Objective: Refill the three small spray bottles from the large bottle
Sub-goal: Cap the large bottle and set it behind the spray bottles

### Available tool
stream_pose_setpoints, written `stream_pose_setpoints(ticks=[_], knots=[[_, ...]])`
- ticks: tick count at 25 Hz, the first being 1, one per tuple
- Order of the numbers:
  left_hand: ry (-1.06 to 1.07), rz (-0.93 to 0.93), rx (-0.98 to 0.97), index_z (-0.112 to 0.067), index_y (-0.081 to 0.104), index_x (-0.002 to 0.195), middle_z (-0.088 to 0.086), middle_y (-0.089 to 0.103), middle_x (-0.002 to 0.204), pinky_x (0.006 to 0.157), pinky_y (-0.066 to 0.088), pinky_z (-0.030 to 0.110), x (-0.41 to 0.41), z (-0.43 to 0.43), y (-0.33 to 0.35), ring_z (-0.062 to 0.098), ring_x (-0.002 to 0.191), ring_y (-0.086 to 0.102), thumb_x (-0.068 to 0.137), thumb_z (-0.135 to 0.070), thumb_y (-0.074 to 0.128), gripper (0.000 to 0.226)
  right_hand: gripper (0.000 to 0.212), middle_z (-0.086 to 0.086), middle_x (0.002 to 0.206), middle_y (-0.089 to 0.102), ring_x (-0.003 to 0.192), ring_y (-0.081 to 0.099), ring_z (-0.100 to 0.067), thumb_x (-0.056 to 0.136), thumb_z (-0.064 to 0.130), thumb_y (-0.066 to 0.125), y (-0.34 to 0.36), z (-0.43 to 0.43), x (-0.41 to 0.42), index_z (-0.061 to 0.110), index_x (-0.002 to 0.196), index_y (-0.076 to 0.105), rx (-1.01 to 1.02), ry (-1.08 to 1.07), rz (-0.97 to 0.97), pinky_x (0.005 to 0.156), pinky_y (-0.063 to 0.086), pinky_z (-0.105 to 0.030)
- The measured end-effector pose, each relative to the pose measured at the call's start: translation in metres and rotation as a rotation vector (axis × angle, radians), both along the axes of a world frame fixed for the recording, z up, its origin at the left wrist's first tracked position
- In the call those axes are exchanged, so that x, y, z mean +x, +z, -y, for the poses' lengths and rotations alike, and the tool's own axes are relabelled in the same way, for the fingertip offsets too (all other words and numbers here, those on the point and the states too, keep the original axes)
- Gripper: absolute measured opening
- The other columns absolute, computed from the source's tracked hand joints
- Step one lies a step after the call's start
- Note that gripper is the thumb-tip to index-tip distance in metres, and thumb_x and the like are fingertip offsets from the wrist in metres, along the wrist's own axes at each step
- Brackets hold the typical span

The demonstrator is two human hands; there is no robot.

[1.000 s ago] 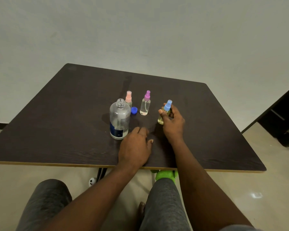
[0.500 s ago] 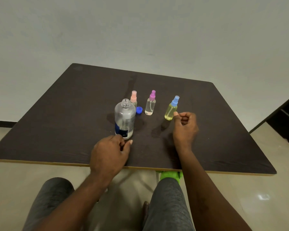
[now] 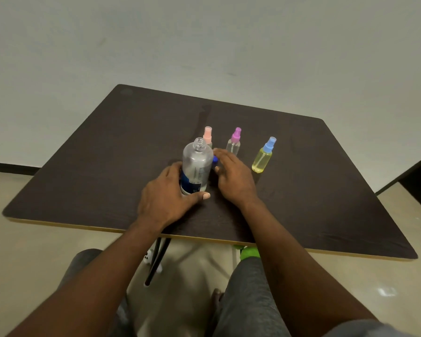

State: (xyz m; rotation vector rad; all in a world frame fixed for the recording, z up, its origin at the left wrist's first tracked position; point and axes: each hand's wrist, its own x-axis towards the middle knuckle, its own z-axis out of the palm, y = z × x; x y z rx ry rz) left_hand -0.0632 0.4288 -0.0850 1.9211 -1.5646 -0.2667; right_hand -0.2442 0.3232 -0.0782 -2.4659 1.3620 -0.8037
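Since the earlier frame, my left hand [image 3: 164, 199] has advanced from the near table edge to the large bottle [image 3: 197, 164], and my right hand [image 3: 235, 177] has shifted from beside the blue-topped spray bottle [image 3: 262, 158] toward 9 o'clock, closer to the large bottle. The dark table [image 3: 95, 166] carries all items. The large bottle stands upright near the table centre, neck uncapped, with a blue label on its lower body. My left hand wraps that lower body from 8 o'clock, fingers curled behind it and thumb across the front. My right hand lies at 3 o'clock of the large bottle, fingers straight and slightly apart, holding nothing. Its fingertips reach over the blue cap [image 3: 215, 159], which sits on the table just beside the bottle; I cannot tell whether they touch it. Three spray bottles stand upright: the blue-topped one, with yellow liquid, at 3 o'clock of the large bottle; the magenta-topped spray bottle [image 3: 233, 145] at 2 o'clock; the peach-topped spray bottle [image 3: 207, 136] at 12 o'clock, partly hidden behind the neck.
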Motion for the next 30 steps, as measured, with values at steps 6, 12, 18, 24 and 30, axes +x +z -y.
stream_pose_setpoints(ticks=[6, 12, 18, 24, 30], knots=[[0.024, 0.075, -0.036, -0.037, 0.050, 0.127, -0.011, 0.065, 0.122, 0.074, 0.053, 0.034, 0.001, 0.001, -0.006, 0.017, 0.100, 0.068, 0.066, -0.095, 0.055, 0.084, 0.038, 0.001, 0.142, 0.063, 0.122, 0.064, -0.022, 0.099, 0.015, 0.064, -0.003, 0.013, 0.010, 0.016, 0.138, 0.064, 0.012, -0.107, -0.062, 0.104, 0.054, -0.038], [0.019, 0.054, -0.073, -0.036, 0.051, 0.129, -0.010, 0.066, 0.123, 0.075, 0.050, 0.031, 0.002, 0.002, -0.009, 0.016, 0.102, 0.068, 0.066, -0.092, 0.059, 0.085, 0.012, 0.004, 0.106, 0.068, 0.088, 0.063, -0.011, 0.092, 0.022, 0.076, -0.005, -0.001, 0.006, 0.019, 0.099, 0.066, -0.046, -0.165, 0.084, 0.077, 0.054, -0.027], [0.025, 0.054, -0.086, -0.036, 0.051, 0.132, -0.010, 0.066, 0.123, 0.078, 0.053, 0.032, 0.003, 0.003, -0.011, 0.015, 0.102, 0.069, 0.066, -0.093, 0.059, 0.087, 0.023, 0.003, 0.095, 0.073, 0.089, 0.075, -0.012, 0.092, 0.026, 0.081, -0.004, -0.041, -0.003, 0.019, 0.107, 0.065, 0.233, -0.206, 0.815, 0.072, 0.065, -0.030], [0.023, 0.057, -0.089, -0.039, 0.051, 0.126, -0.012, 0.067, 0.115, 0.071, 0.050, 0.032, 0.003, 0.002, -0.009, 0.016, 0.095, 0.068, 0.066, -0.093, 0.058, 0.081, 0.022, 0.000, 0.106, 0.080, 0.100, 0.076, -0.012, 0.093, 0.007, 0.077, 0.040, -0.059, 0.009, 0.011, 0.115, 0.075, 0.294, 0.028, 0.908, 0.083, 0.061, -0.026], [0.017, 0.021, -0.095, -0.042, 0.051, 0.127, -0.014, 0.067, 0.113, 0.073, 0.054, 0.032, 0.003, -0.001, -0.008, 0.013, 0.095, 0.068, 0.064, -0.092, 0.059, 0.081, 0.029, 0.011, 0.097, 0.077, 0.087, 0.071, 0.003, 0.082, 0.022, 0.090, 0.091, -0.051, 0.020, 0.016, 0.104, 0.073, 0.081, 0.040, 0.574, 0.074, 0.055, -0.014]])
